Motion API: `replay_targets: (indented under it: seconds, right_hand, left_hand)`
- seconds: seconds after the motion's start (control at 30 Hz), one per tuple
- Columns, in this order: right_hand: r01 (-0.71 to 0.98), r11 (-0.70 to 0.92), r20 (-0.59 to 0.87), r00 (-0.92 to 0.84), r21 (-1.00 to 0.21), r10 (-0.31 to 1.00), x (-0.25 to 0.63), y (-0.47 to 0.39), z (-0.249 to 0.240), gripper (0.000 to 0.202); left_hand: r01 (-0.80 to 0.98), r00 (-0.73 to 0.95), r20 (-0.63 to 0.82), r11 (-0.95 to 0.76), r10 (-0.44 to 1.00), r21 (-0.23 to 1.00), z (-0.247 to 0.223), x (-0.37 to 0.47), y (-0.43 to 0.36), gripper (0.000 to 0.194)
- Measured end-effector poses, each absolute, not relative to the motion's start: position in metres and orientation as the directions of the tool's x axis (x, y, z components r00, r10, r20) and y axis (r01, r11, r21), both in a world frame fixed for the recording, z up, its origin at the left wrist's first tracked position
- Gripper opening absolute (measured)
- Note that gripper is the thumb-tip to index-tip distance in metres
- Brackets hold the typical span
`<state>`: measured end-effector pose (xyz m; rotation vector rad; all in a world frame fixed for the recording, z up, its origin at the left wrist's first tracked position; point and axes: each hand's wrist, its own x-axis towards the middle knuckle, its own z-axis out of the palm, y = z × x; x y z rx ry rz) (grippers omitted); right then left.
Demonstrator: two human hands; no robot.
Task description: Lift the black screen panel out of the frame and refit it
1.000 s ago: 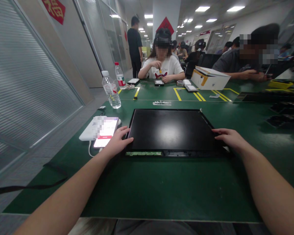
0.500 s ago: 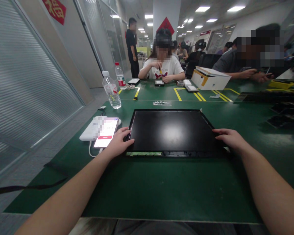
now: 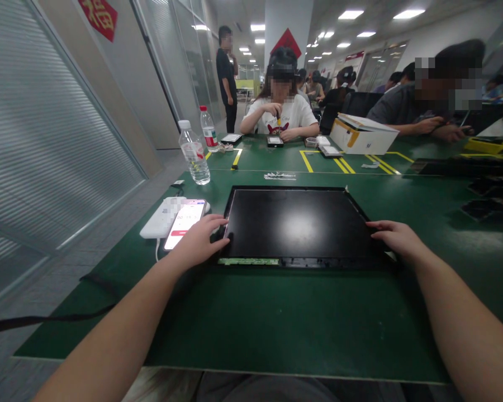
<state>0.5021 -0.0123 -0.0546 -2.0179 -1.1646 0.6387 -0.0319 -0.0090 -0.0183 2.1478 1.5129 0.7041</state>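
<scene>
A black display panel (image 3: 293,223) lies flat on the green table (image 3: 251,324), with a green circuit strip (image 3: 248,261) along its near edge at the left. My left hand (image 3: 201,241) grips the panel's left edge, thumb on top near the front corner. On the opposite side my right hand (image 3: 396,239) holds the right edge with its fingers and thumb. The undersides of both grips are hidden. Just left of my left hand sits a lit phone (image 3: 186,223) beside a white device (image 3: 161,218).
Two water bottles (image 3: 194,153) stand at the back left. Small silvery pieces (image 3: 280,176) lie behind the panel. A white box (image 3: 362,134) stands farther back, near a seated person in a white shirt (image 3: 280,117). Dark parts (image 3: 492,198) lie at the right.
The whole view has shifted slightly, so things appear a little farther right. Both hands keep their hold on the panel's side edges.
</scene>
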Motion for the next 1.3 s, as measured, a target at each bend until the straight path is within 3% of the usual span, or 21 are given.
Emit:
replay_targets:
  seconds: [0.17, 0.43, 0.93, 1.3]
  right_hand:
    - [0.512, -0.348, -0.066, 0.49, -0.786, 0.869, 0.499, -0.014, -0.053, 0.031]
    - [0.48, -0.393, -0.127, 0.495, -0.784, 0.86, 0.493, -0.015, -0.045, 0.03]
    - [0.536, -0.374, -0.086, 0.486, -0.756, 0.87, 0.496, -0.015, -0.05, 0.031]
    - [0.545, -0.386, -0.093, 0.487, -0.745, 0.868, 0.498, -0.012, -0.052, 0.031]
  left_hand:
    - [0.717, 0.337, 0.179, -0.375, 0.924, 0.588, -0.017, -0.037, -0.009, 0.044]
    - [0.793, 0.489, 0.038, -0.462, 0.872, 0.397, -0.01, -0.04, -0.012, 0.071]
    - [0.815, 0.543, 0.012, -0.53, 0.84, 0.235, -0.001, -0.038, -0.016, 0.061]
    - [0.823, 0.539, -0.026, -0.521, 0.842, 0.226, 0.0, -0.036, -0.016, 0.059]
